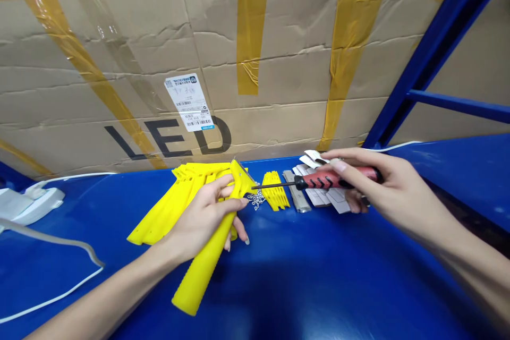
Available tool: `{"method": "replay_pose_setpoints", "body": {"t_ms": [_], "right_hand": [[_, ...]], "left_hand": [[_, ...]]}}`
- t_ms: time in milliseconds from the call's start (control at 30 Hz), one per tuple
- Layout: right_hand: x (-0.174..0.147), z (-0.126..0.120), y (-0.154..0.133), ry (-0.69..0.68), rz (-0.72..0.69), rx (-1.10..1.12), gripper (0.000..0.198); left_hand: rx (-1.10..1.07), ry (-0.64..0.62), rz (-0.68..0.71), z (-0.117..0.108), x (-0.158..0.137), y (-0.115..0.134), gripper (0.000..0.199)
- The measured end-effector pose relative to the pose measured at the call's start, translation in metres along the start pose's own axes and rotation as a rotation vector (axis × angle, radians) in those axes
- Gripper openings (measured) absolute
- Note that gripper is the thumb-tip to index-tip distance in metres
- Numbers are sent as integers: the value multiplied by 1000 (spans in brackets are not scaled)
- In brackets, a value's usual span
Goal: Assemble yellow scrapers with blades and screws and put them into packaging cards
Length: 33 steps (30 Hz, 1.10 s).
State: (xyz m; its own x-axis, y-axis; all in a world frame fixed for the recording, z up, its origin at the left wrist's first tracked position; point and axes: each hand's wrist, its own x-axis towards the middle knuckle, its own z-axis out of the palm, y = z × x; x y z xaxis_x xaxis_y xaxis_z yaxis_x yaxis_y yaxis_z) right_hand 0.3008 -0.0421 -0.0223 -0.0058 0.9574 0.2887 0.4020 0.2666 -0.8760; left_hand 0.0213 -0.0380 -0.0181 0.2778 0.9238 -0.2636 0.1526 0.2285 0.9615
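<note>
My left hand (199, 218) is closed around a yellow plastic scraper handle (205, 276), its grip slanting down toward me and its wide head pointing away. A red and black screwdriver (324, 179) lies in my right hand (398, 191), thumb and fingers wrapped on its handle. Its shaft runs left, and the tip meets the side of the scraper head, as far as I can see. Behind my left hand lie several more yellow handles (163, 212). Small metal nuts or screws (256, 202) are heaped just beyond the head, partly hidden by it.
Flat yellow plastic pieces (274, 191), thin grey strips (298, 196) and folded white papers (338, 202) lie in a row on the blue surface (287, 287). A large taped carton (287, 85) stands behind. At left is a white power strip (35, 207) with cables; a blue frame (422, 58) rises right.
</note>
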Motion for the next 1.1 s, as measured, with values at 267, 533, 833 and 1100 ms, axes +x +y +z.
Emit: {"method": "replay_pose_setpoints", "body": {"t_ms": [267, 533, 833, 1100], "right_hand": [[4, 2, 6, 34, 26, -96, 47], [0, 3, -2, 68, -65, 3, 61], [1, 0, 3, -16, -47, 11, 38], [0, 7, -3, 39, -74, 57, 31]], "left_hand": [[22, -25, 34, -2, 1, -3, 75], [7, -17, 10, 0, 2, -3, 82], [4, -24, 30, -3, 3, -6, 83], [-33, 31, 9, 0, 2, -1, 81]]}}
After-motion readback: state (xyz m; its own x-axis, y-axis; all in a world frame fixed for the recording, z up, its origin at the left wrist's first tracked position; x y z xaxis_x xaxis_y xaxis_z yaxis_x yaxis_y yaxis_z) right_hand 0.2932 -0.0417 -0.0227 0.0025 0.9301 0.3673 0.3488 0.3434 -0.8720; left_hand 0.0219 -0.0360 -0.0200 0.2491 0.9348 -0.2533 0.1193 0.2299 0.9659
